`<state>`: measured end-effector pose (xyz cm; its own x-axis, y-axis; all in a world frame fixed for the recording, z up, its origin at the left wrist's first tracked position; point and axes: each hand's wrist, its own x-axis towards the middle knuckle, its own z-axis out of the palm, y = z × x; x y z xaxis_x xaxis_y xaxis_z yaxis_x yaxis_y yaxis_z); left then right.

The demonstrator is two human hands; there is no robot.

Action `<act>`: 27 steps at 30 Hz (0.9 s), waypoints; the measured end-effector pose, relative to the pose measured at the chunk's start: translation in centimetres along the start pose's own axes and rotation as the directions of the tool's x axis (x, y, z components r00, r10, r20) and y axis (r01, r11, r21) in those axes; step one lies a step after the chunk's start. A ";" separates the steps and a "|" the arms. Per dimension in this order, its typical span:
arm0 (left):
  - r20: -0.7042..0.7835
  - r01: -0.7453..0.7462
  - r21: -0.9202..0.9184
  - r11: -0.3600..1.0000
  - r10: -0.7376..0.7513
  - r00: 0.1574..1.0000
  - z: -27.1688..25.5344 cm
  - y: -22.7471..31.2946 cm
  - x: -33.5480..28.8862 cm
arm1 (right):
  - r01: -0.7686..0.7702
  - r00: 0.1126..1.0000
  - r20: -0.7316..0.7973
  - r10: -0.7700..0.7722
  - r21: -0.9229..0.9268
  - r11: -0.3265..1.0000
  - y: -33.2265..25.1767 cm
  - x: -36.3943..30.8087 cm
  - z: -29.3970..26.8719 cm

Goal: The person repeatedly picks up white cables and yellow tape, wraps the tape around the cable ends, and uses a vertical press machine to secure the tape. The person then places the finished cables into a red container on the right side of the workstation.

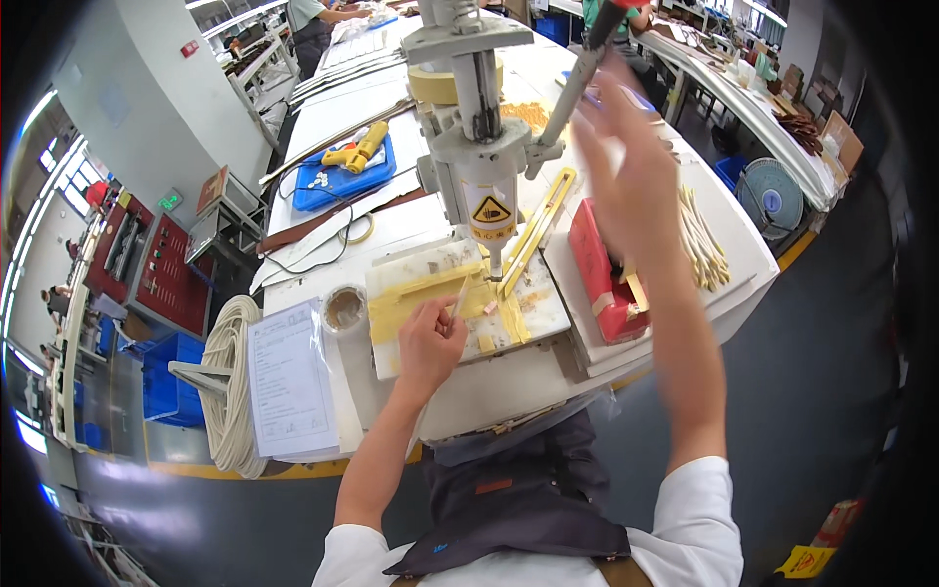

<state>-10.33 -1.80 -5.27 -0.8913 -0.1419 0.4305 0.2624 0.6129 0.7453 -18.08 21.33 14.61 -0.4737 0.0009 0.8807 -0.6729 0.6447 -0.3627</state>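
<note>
My left hand (430,338) is closed, pinching a thin cream cord (463,293) whose end points up beside the tip of a grey hand press (477,166). Beneath that tip lies a white base plate (546,293) covered in places with yellow tape (430,286). Raised on the right, my right hand (626,176) is smeared by motion. It appears just below and beside the press's lever (577,88), which has a red knob; whether it touches the lever cannot be made out.
Right of the press stand a red box (597,279) and a bundle of cream cords with yellow ends (699,240). A yellow cutter knife (536,233) lies behind the plate. Leftward are a round tub (344,309), a printed sheet (290,380), a coil of cord (232,391) and a blue tray (347,174) with a yellow glue gun.
</note>
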 end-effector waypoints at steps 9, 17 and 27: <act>0.040 0.116 -0.232 0.966 -0.110 0.993 0.5 -1.9 0.0 | -0.125 0.738 0.655 0.162 -0.103 0.987 6.4 -17.1 8.3; 0.115 0.208 -0.264 0.942 -0.183 0.976 0.1 -1.8 0.2 | -0.154 0.734 0.662 0.151 -0.054 0.987 7.1 -17.2 8.6; 0.080 0.218 -0.329 0.919 -0.203 0.976 0.3 -2.1 0.0 | -0.038 0.780 0.622 0.065 -0.056 0.998 6.7 -17.1 8.3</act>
<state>-10.98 -2.85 -6.95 -0.9526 -0.2010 0.2283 0.1685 0.2761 0.9462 -19.23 19.25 -5.37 -0.7665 -0.4330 0.4743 -0.6216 0.6860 -0.3783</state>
